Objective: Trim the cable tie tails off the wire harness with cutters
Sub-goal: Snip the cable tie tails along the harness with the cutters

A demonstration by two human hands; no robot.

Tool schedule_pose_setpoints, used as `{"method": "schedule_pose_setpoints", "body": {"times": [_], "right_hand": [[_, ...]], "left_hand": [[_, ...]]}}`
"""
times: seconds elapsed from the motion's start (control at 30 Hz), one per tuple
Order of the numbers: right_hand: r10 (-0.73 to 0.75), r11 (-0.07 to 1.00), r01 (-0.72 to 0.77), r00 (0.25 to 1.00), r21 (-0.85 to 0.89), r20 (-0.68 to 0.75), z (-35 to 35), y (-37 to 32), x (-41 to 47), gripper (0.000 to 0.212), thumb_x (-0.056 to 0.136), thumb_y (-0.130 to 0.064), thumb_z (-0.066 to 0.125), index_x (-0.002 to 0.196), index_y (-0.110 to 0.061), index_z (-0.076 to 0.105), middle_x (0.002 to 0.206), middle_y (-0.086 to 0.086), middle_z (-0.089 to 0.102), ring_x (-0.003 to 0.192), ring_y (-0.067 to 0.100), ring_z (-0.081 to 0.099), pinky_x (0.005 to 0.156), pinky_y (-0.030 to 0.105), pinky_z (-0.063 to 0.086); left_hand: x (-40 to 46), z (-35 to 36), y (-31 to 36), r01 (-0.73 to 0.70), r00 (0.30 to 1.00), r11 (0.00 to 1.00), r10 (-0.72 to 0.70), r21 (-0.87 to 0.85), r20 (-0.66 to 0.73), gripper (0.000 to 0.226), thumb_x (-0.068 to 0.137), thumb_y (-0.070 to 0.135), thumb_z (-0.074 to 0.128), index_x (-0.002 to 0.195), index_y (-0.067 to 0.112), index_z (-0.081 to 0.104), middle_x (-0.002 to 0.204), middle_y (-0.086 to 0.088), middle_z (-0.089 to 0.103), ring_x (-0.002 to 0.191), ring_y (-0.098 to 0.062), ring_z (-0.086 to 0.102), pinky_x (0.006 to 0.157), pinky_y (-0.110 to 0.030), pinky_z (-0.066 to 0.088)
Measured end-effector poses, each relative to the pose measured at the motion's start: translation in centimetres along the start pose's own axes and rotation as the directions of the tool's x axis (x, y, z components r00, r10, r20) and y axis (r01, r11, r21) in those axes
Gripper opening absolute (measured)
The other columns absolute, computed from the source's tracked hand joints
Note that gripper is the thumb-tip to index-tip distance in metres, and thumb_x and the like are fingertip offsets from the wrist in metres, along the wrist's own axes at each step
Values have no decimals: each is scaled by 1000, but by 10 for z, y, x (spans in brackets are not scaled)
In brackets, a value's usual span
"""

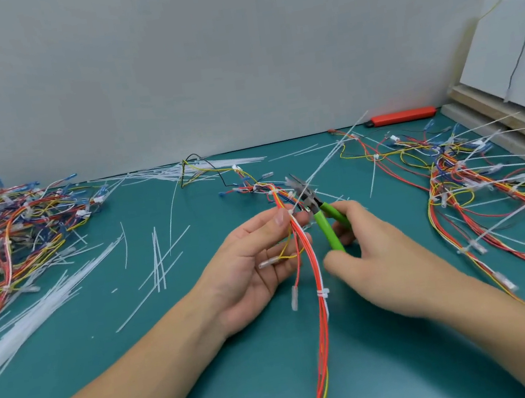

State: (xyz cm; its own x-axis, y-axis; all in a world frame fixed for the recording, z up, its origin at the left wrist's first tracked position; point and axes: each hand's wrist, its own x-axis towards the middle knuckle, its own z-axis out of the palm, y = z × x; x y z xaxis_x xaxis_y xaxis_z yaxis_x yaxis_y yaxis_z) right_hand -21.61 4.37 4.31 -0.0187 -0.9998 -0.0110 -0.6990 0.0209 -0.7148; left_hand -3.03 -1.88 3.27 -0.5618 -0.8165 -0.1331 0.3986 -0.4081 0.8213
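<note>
Head view: a wire harness (pixel 307 253) of red, white and yellow wires is held above the teal table (pixel 209 358), near the middle of the frame, running from the pinch point down toward the bottom edge. It is pinched by the left hand (pixel 253 264), palm up, thumb and forefinger closed on the bundle just below a cable tie. Green-handled cutters (pixel 320 214) are gripped by the right hand (pixel 373 250), fingers curled round the handles; this hand is slightly blurred. The cutter jaws are seen parted, set at a long white cable tie tail (pixel 332 155) that slants up and to the right from the bundle. A trimmed tie (pixel 323 293) is seen lower on the harness. A heap of harnesses (pixel 6 234) lies at far left, another heap (pixel 473 176) with untrimmed tails at right. Cut tails (pixel 159 264) are scattered on the table left of the hands. A red utility knife (pixel 403 116) lies at the back by the wall.
</note>
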Motion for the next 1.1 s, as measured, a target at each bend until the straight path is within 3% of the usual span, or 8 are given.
{"method": "schedule_pose_setpoints", "body": {"times": [0.13, 0.2, 0.3, 0.37, 0.5, 0.67, 0.8, 1.1], "right_hand": [[-55, 991, 51, 998, -121, -34, -8, 4, 2, 38, 91, -25, 53, 125, -39, 45, 108, -20, 51, 108, 12, 47, 99, 41, 40], [-72, 989, 67, 997, -129, -28, -12, 4, 3, 36, 86, -29, 51, 121, -39, 48, 106, -20, 53, 106, 10, 49, 95, 40, 42], [-108, 992, 106, 994, -66, -24, -13, 4, 1, 43, 74, -35, 43, 116, -40, 50, 104, -19, 56, 99, 0, 50, 78, 27, 39], [-140, 988, 138, 990, -72, -18, -11, 5, 1, 46, 73, -35, 43, 118, -42, 49, 104, -23, 54, 103, -4, 48, 79, 21, 37], [-172, 979, 171, 985, -112, -2, -8, 6, 1, 54, 74, -35, 43, 128, -42, 49, 110, -27, 52, 111, 0, 47, 94, 32, 41], [-202, 975, 200, 979, -92, -7, -7, 8, 3, 58, 74, -34, 45, 131, -41, 51, 107, -27, 53, 106, -4, 48, 83, 20, 36], [-225, 969, 222, 974, -105, -10, -5, 12, 5, 56, 76, -38, 46, 131, -41, 52, 106, -24, 54, 105, -1, 50, 81, 20, 36], [-272, 949, 240, 951, -205, -148, -1, 17, 10, 31, 84, -65, 45, 103, -44, 57, 89, -18, 58, 92, 3, 54, 77, 28, 44]], "left_hand": [[0, -1, 3, 32, 999, 992, -37, -120, -39, 20, 83, 22, 70, 100, 17, 79, 88, -1, 72, 71, -14, 71, 58, -25, 56], [-1, -2, 5, 41, 999, 989, -45, -141, -27, 20, 86, 22, 68, 101, 16, 79, 88, 1, 71, 70, -12, 70, 61, -25, 57], [-1, -2, 6, 53, 998, 986, -56, -156, -16, 20, 87, 23, 68, 101, 16, 80, 89, 4, 71, 69, -9, 68, 64, -23, 56], [-1, -2, 6, 52, 998, 988, -57, -146, -31, 18, 84, 22, 70, 97, 15, 80, 87, 3, 72, 68, -9, 69, 62, -23, 56], [-1, -2, 4, 38, 998, 993, -43, -110, -41, 19, 77, 21, 73, 92, 13, 81, 82, 0, 72, 65, -11, 70, 57, -24, 56], [1, -4, 1, 33, 999, 998, -32, -44, 16, 18, 80, 20, 71, 94, 15, 81, 81, 1, 71, 64, -7, 67, 59, -21, 55], [2, -6, -1, 37, 999, 999, -37, -17, 36, 18, 79, 20, 71, 93, 16, 81, 82, 1, 71, 62, -6, 65, 58, -20, 54], [3, -10, -2, 37, 997, 999, -37, -10, 63, 18, 86, 14, 66, 100, 11, 77, 80, -2, 64, 57, -9, 61, 55, -22, 52]]}}
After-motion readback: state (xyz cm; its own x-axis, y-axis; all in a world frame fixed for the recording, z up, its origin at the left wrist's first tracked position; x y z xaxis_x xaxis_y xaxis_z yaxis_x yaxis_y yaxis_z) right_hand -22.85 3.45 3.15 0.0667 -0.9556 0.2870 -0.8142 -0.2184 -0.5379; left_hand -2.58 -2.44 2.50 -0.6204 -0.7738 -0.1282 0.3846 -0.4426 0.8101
